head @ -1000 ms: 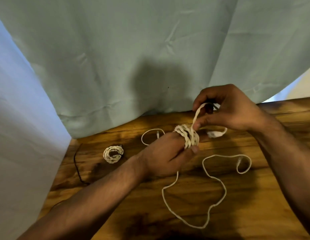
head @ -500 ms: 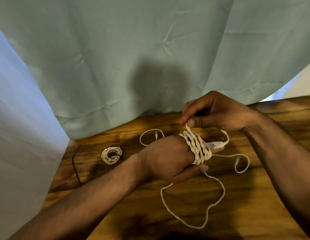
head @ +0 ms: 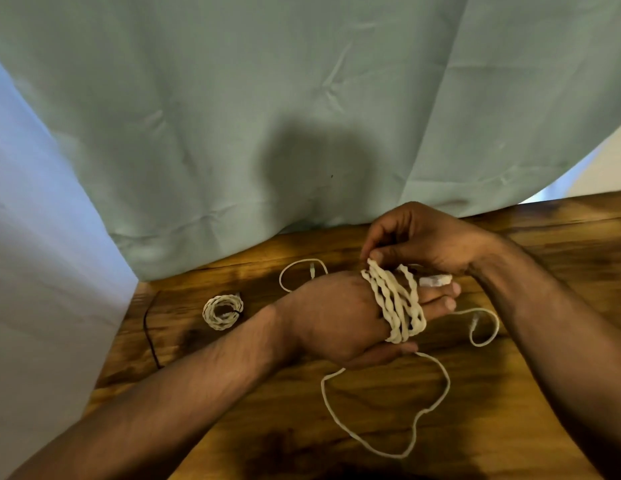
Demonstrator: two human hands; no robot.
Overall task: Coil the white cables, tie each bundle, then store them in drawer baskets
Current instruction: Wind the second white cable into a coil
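A wooden table (head: pixel 253 431), dark-grained and glossy, filled the lower half of the view. Behind it hung a creased pale green cloth (head: pixel 302 98) that carried a rounded shadow (head: pixel 316 161), and a white sheet (head: pixel 42 244) hung at the left. A thin black cord (head: pixel 150 336) ran along the table's left edge.

The white cable (head: pixel 397 304) was twisted like rope and wound in several turns around the straight fingers of the left hand (head: pixel 330 317), which was held flat just above the table with its thumb stretched out below the turns. The right hand (head: pixel 427 237) came in from above, thumb and forefinger pinching the top of the wraps. What looked like a white plug (head: pixel 435 280) sat just beside the left fingertips, though blur left it uncertain. The cable's loose tail trailed over the wood in a wide loop towards the near edge, and another end curled to the right. A tied coil (head: pixel 221 311) lay on the table, apart to the left.
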